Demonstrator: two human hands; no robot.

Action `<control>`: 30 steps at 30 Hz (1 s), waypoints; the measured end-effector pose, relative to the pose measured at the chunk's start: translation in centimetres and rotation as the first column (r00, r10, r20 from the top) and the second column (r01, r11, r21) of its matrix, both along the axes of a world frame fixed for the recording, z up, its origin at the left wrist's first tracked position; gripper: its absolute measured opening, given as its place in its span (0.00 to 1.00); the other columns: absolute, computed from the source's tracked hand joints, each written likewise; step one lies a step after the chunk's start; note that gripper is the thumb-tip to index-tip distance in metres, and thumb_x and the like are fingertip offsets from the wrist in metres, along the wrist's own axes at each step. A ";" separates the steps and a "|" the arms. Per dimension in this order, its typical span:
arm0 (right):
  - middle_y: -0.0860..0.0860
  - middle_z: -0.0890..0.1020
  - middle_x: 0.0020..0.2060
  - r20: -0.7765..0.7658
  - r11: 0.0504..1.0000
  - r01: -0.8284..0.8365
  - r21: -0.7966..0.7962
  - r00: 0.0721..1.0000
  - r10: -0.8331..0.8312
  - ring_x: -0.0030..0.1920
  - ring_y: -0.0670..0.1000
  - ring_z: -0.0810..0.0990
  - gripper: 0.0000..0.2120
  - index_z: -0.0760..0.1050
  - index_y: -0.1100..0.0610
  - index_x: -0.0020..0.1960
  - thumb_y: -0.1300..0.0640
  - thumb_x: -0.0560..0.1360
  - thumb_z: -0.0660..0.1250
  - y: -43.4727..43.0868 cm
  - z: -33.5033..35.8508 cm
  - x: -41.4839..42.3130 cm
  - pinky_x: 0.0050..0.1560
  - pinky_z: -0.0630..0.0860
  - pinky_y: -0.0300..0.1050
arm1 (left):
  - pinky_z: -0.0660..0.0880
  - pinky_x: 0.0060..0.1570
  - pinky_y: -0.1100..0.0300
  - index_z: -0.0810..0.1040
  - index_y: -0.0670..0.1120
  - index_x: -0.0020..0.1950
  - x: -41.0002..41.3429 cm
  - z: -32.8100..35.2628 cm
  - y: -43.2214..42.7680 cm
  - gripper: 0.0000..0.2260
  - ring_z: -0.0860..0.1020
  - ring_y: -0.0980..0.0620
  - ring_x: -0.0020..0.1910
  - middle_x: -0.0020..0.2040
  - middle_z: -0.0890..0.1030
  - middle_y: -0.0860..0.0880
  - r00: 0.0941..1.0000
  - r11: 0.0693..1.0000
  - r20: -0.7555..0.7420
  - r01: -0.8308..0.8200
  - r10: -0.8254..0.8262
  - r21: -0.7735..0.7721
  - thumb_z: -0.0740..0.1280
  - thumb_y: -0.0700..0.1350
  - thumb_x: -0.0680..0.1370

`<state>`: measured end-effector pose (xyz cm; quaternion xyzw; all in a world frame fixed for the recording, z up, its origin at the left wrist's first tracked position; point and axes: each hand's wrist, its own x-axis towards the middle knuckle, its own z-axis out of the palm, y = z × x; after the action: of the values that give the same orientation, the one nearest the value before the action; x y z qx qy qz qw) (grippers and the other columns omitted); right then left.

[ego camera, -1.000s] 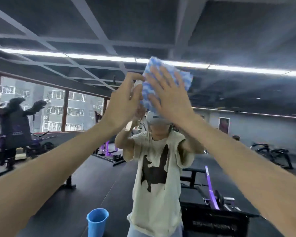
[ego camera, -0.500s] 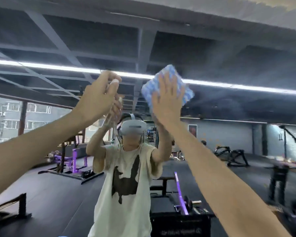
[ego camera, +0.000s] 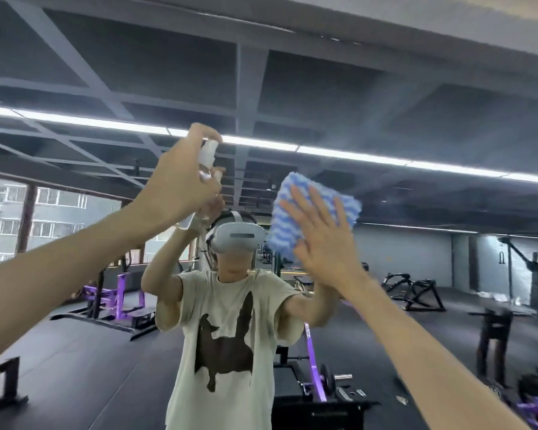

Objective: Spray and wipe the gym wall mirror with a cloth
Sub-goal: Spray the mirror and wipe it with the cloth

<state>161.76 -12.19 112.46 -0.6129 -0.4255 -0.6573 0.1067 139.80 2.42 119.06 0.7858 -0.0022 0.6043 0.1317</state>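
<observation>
The wall mirror [ego camera: 416,88] fills the view and reflects me and the gym. My left hand [ego camera: 177,187] is raised at upper centre-left and grips a small clear spray bottle [ego camera: 207,158] with a white nozzle, one finger curled over its top. My right hand [ego camera: 320,234], fingers straight and spread, presses a blue-and-white striped cloth [ego camera: 317,203] flat against the glass to the right of the bottle. A faint hazy smear shows on the glass above and right of the cloth.
The mirror's top edge [ego camera: 448,13] runs along the upper right. Reflected in the glass are a person in a cream T-shirt [ego camera: 230,336], purple gym machines [ego camera: 115,302], a black bench [ego camera: 317,405], windows at left and long ceiling lights.
My right hand has slid the cloth down and to the right on the glass. My left hand with the bottle rose and shifted right. The view has turned right and slightly up.
</observation>
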 end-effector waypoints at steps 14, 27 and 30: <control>0.50 0.59 0.78 -0.033 0.972 0.099 0.212 0.995 -0.094 0.78 0.58 0.55 0.28 0.58 0.50 0.79 0.41 0.82 0.44 1.0 5.1 1.1 0.71 0.43 0.72 | 0.69 0.35 0.62 0.69 0.48 0.59 -1.6 -1.1 2.0 0.19 0.78 0.50 0.39 0.51 0.78 0.52 0.949 0.962 0.188 -0.267 0.252 0.059 0.72 0.51 0.74; 0.51 0.58 0.78 0.082 0.999 0.012 -0.043 0.997 -0.009 0.78 0.55 0.54 0.31 0.56 0.51 0.79 0.41 0.80 0.40 14.4 20.1 -9.8 0.72 0.45 0.73 | 0.68 0.32 0.60 0.66 0.40 0.60 -9.9 -1.5 10.2 0.19 0.74 0.54 0.34 0.44 0.75 0.46 0.920 0.913 0.062 -0.373 0.387 -0.163 0.69 0.48 0.77; 0.53 0.51 0.79 -0.305 0.918 -0.006 0.397 0.942 0.139 0.79 0.56 0.48 0.29 0.49 0.55 0.80 0.43 0.83 0.44 13.1 23.2 -8.5 0.72 0.41 0.73 | 0.72 0.34 0.58 0.67 0.41 0.60 -13.7 -2.4 13.9 0.18 0.75 0.51 0.34 0.46 0.76 0.47 0.885 0.882 0.015 -0.462 0.466 -0.094 0.68 0.50 0.77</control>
<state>153.28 0.91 135.71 -0.6632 -0.2848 -0.6135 0.3204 126.14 16.33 116.63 0.7457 0.2100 0.6321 0.0178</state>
